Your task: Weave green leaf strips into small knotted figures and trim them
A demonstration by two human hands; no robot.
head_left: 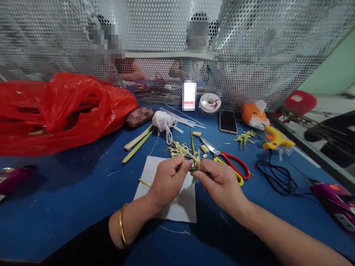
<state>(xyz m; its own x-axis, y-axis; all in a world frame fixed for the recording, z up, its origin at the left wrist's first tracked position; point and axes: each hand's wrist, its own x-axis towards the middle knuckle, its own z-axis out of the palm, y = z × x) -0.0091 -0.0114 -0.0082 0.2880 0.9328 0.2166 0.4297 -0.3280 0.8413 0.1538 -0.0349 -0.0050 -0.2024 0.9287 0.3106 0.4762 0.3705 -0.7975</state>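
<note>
Blue table (69,192), both hands (169,181) pinching half-hidden leaf strips (194,164)

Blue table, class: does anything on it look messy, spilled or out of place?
Yes. Cut leaf scraps lie scattered beyond the white paper, not on it, and the glue gun trails a tangled black cord.

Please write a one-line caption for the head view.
Both hands pinch a small green leaf bundle above white paper.
</note>
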